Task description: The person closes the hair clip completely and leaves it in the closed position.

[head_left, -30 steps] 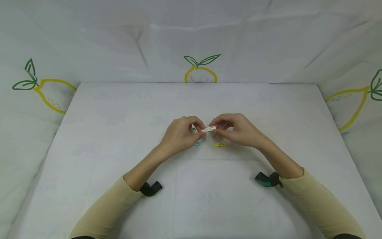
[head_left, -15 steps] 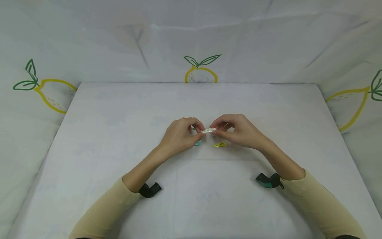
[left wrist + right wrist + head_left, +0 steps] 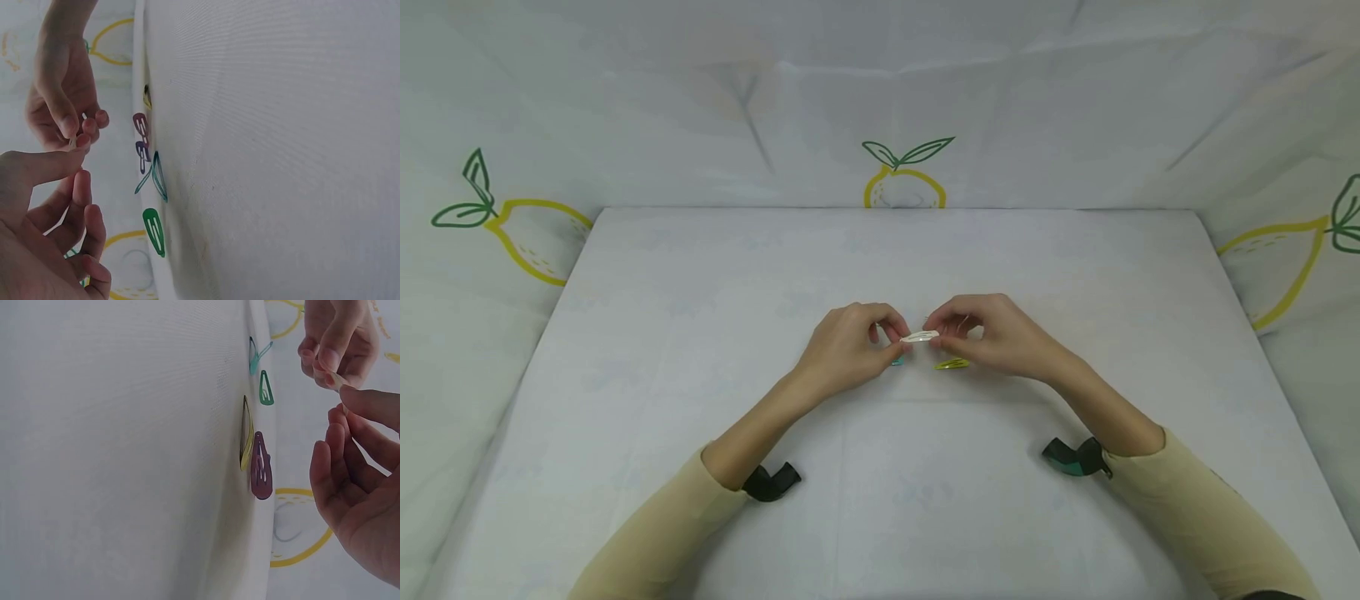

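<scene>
A white snap hair clip (image 3: 920,337) is pinched at its left end by my left hand (image 3: 848,348), thumb against fingers. At the clip's other end my right hand (image 3: 1000,335) pinches it the same way. Both hands hold it raised over the table. Just below lie a yellow hair clip (image 3: 952,364) and a light teal hair clip (image 3: 898,362), the latter partly hidden by my left hand. A green hair clip (image 3: 154,232) and a purple-blue one show in the left wrist view. In the right wrist view a maroon hair clip (image 3: 261,467) lies by the yellow one.
A white cloth covers the table (image 3: 880,500). Behind it hangs a pale curtain (image 3: 662,108) with lemon drawings. Dark wrist cameras, one black (image 3: 772,482) and one with a green patch (image 3: 1075,457), sit at the sleeve cuffs.
Both hands have drawn a little nearer the body, carrying the white hair clip with them and slightly left. The clips on the table have stayed in place.
</scene>
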`<action>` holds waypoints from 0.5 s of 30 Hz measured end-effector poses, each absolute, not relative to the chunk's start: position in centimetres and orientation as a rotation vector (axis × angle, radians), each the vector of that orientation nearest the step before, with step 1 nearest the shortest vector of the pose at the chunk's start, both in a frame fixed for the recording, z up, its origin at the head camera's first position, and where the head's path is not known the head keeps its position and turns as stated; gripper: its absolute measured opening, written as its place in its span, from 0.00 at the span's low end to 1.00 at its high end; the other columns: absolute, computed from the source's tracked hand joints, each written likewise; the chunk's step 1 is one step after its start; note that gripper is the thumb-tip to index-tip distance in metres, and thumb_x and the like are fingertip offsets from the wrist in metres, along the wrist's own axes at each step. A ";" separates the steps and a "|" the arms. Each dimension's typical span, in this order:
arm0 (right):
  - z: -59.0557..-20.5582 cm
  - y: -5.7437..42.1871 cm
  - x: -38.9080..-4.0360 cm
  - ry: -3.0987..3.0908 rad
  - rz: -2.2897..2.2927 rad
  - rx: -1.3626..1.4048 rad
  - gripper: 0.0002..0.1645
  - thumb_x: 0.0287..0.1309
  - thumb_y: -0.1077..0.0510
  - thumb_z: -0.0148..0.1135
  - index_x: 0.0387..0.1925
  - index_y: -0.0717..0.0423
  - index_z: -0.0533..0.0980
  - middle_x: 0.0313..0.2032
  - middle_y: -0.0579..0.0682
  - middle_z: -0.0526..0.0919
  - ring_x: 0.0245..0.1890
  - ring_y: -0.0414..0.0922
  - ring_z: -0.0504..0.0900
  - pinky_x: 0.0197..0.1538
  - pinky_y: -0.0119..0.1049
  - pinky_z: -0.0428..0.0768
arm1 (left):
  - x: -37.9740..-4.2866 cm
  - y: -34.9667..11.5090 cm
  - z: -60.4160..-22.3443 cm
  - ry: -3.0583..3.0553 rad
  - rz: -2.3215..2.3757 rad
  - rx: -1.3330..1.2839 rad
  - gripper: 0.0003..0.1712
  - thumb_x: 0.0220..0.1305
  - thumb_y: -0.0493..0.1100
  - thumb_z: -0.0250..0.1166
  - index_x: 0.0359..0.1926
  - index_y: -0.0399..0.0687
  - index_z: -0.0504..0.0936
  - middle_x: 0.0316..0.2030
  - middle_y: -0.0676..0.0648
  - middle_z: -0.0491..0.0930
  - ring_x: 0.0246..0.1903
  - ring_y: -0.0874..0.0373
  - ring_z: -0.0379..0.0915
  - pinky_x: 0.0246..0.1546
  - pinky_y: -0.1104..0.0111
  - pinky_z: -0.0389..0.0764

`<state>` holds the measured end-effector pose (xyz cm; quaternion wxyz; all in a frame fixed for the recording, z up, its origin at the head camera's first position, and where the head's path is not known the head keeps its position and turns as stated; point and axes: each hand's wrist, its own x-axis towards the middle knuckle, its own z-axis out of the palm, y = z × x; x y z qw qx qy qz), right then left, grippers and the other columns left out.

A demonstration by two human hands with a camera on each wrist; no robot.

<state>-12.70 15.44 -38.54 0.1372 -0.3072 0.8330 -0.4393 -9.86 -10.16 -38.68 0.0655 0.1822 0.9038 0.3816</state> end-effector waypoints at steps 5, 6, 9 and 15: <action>-38.7 15.4 -12.6 2.404 -1.244 -0.920 0.11 0.67 0.67 0.71 0.48 0.53 0.88 0.38 0.45 0.92 0.36 0.38 0.85 0.48 0.30 0.84 | -9.7 -10.3 -38.8 2.732 1.110 0.561 0.03 0.65 0.45 0.78 0.38 0.57 0.91 0.31 0.61 0.89 0.35 0.57 0.78 0.35 0.68 0.73; -38.7 15.3 -12.5 2.404 -1.241 -0.928 0.11 0.67 0.66 0.72 0.48 0.53 0.88 0.38 0.45 0.91 0.36 0.38 0.85 0.48 0.30 0.84 | -9.7 -10.3 -38.8 2.735 1.103 0.562 0.03 0.65 0.45 0.78 0.38 0.57 0.91 0.31 0.61 0.89 0.35 0.56 0.78 0.35 0.68 0.74; -38.8 15.3 -12.5 2.409 -1.229 -0.943 0.10 0.66 0.64 0.73 0.47 0.52 0.88 0.37 0.45 0.91 0.36 0.37 0.84 0.48 0.30 0.84 | -9.6 -10.3 -38.8 2.739 1.082 0.559 0.03 0.65 0.45 0.78 0.38 0.57 0.91 0.31 0.60 0.89 0.35 0.58 0.78 0.35 0.68 0.74; -38.9 15.0 -12.3 2.409 -1.199 -0.927 0.10 0.64 0.65 0.75 0.46 0.52 0.88 0.35 0.42 0.90 0.35 0.37 0.84 0.46 0.31 0.84 | -9.5 -10.4 -38.9 2.728 1.045 0.561 0.03 0.65 0.45 0.77 0.38 0.57 0.91 0.32 0.59 0.89 0.31 0.61 0.76 0.33 0.69 0.73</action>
